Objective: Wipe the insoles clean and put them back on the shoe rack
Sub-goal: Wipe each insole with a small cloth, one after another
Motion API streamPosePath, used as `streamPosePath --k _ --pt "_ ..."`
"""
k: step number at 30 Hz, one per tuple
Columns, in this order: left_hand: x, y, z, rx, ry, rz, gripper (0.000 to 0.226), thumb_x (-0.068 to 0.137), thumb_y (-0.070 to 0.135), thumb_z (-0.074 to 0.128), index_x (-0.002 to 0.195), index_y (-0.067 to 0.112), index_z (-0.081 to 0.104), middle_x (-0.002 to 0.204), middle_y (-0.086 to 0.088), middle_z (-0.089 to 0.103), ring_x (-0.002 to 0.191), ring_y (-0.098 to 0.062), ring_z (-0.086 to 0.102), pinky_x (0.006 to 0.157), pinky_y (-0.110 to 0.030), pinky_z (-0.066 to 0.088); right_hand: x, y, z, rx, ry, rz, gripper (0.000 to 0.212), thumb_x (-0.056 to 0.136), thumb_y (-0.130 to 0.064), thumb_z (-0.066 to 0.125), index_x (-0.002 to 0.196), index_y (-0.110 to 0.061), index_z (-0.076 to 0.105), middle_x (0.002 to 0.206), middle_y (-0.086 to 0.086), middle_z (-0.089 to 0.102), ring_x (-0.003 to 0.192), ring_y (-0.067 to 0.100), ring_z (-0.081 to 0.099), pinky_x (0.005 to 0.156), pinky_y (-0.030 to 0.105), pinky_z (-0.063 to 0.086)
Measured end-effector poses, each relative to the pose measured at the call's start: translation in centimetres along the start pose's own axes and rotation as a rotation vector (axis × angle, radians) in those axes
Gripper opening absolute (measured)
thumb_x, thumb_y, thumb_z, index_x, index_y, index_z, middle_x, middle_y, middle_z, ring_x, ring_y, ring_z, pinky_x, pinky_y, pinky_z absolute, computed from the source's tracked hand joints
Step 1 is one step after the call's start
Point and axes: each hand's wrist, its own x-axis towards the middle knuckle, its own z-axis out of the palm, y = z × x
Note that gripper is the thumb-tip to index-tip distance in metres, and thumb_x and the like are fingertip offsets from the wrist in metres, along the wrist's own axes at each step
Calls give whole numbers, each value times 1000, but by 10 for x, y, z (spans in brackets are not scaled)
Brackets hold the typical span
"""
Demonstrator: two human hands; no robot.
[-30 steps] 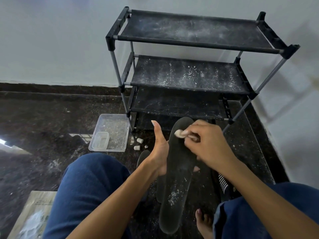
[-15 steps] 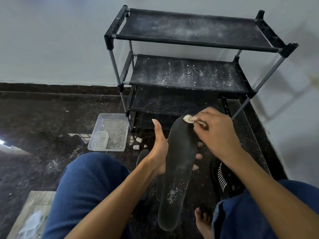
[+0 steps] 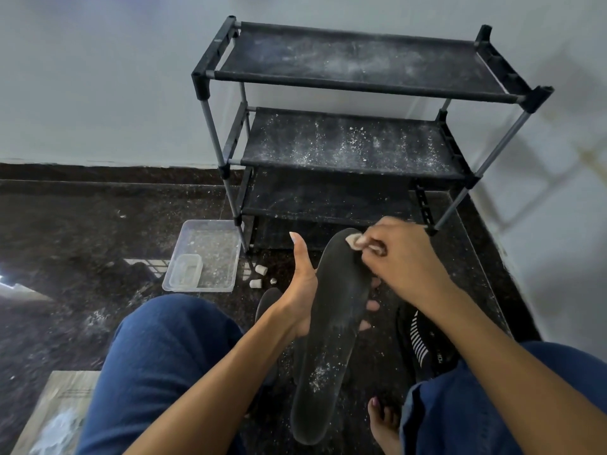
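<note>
The left hand grips the insole from below, long axis pointing toward the shoe rack; the right hand pinches a small wipe on its far tip. White dust near the heel, closer to the person, probably needs wiping next.

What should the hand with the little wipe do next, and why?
Probably slide the wipe down the insole toward its near end. The right hand has it at the far tip, while white specks sit lower down, and the left hand holds the insole steady.
</note>
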Motion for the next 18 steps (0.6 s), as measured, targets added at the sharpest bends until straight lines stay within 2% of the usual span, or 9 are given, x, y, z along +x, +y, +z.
streamPosePath --k 3,5,6,7,9,11,13,15,18 --pt "-1 1 -2 21 26 9 112 61 92 0 96 17 76 99 -18 70 85 -33 67 78 -49 53 -12 -11 5 101 -332 74 6 83 -18 67 87 -16 71 87 -5 62 67 5 62 58 13 47" --pt "-1 3 -5 64 126 20 110 66 90 2 97 14 75 97 -19 72 84 -33 70 79 -47 55 -23 -20 5 287 -536 96 5 80 -16 70 84 -16 72 84 0 68 62 8 66 56 15 52" --pt "0 4 -6 69 153 23 107 69 89 5 98 11 73 94 -19 72 81 -32 71 78 -47 55 -25 -23 6 362 -513 106 6 79 -14 70 84 -15 72 84 0 67 63 9 66 56 17 52" --pt "0 4 -6 49 158 22 103 73 87 9 98 8 71 92 -20 72 78 -34 71 76 -49 54 -24 -22 6 366 -404 104 8 79 -12 69 85 -14 72 85 -1 65 65 10 65 57 19 53" --pt "-1 4 -5 1 106 16 91 82 79 18 106 7 68 97 -23 70 80 -38 69 78 -55 50 -17 -15 9 198 -132 64 12 78 -10 68 88 -14 73 87 -4 62 72 9 61 62 21 50" --pt "-2 3 -6 3 62 16 79 88 71 24 117 9 63 112 -24 66 92 -41 65 84 -57 48 -9 -10 12 53 27 39 12 77 -8 66 87 -10 72 87 0 62 73 14 60 64 19 45" --pt "-1 2 -9 19 35 17 77 91 69 23 123 10 60 119 -26 62 97 -42 64 87 -55 48 -7 -9 16 -15 73 34 11 78 -6 64 87 -7 71 85 3 60 72 18 59 64 22 42" --pt "-2 1 -10 25 35 20 79 90 70 23 125 9 59 119 -26 62 97 -40 63 86 -54 50 -9 -11 21 -11 75 5 11 78 -5 64 87 -6 71 85 4 60 72 17 59 65 23 43" --pt "-3 3 -11 65 111 42 77 90 69 26 117 7 64 105 -20 69 94 -33 66 84 -46 53 -17 -20 24 94 -65 -27 12 76 -6 65 85 -9 73 83 1 62 68 13 58 62 23 46"
